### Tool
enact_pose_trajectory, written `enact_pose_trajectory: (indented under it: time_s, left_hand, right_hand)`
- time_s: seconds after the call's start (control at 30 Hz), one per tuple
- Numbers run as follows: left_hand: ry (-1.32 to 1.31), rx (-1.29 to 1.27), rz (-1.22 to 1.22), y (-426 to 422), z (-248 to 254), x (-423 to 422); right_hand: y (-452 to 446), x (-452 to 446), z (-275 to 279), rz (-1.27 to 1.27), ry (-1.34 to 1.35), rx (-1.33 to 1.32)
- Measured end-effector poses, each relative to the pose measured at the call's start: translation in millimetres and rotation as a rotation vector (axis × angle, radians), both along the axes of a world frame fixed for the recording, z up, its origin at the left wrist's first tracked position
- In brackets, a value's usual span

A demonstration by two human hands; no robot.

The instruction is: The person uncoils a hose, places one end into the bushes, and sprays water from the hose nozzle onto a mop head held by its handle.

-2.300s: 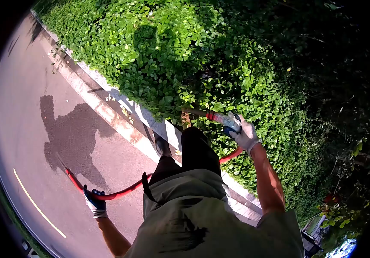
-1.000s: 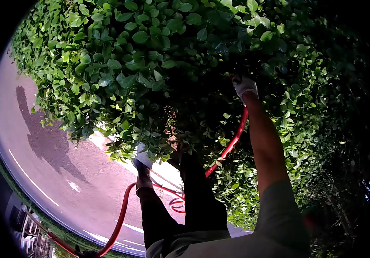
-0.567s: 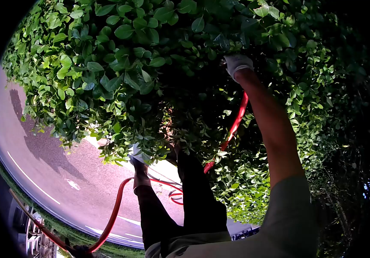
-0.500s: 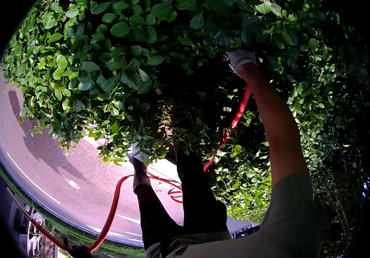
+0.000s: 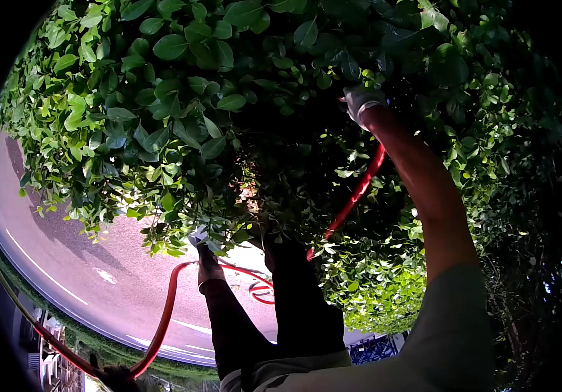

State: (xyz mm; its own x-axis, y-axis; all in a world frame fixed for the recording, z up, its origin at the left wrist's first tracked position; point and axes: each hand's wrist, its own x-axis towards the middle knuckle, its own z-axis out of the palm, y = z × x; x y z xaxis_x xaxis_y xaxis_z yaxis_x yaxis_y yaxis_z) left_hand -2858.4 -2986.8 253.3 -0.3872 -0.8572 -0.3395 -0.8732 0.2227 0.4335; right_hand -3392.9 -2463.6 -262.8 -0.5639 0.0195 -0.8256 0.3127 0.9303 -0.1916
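Observation:
My right hand (image 5: 362,103), in a pale glove, reaches into the shaded middle of a leafy hedge (image 5: 183,85). Its fingers are closed round what appears to be the upper end of a red hose (image 5: 360,189); a small reddish bit shows at the fingers, while the grip itself is partly hidden by shade. From behind my forearm the hose runs down through the leaves. I cannot make out my left hand anywhere in the picture.
Below the hedge the hose lies coiled on sunlit pavement (image 5: 130,242), then curves to a dark, unclear shape (image 5: 116,377) at lower left. My dark-trousered legs (image 5: 300,300) stand close to the hedge. A blue crate-like thing (image 5: 372,350) shows near the lower middle.
My gloved right hand sits slightly lower and has turned a little among the leaves, still closed. The hose has shifted slightly, and the view has moved a bit.

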Motion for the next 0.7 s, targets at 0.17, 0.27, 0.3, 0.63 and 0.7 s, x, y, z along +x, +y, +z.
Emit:
enact_pose_trajectory:
  time_s: [0.17,0.27,0.3,0.63,0.7]
  left_hand:
    - [-0.068,-0.022,0.078,-4.0,-13.3,-29.7]
    - [0.247,0.024,0.558,23.6,-30.2,-80.4]
    - [0.295,0.047,0.571,23.2,-26.2,-73.5]
    - [0.249,0.079,0.427,31.1,-42.2,-93.8]
    - [0.271,0.094,0.492,52.7,-28.6,-130.9]
  right_hand:
    - [-2.7,-9.8,30.2,0.637,0.113,0.239]
    - [-14.5,7.1,54.1,1.167,0.283,0.393]
    - [-11.4,8.5,47.7,1.121,0.265,0.363]
    - [-2.0,-5.7,25.1,0.802,0.172,0.271]
    - [-0.3,18.0,40.4,0.736,0.134,0.267]
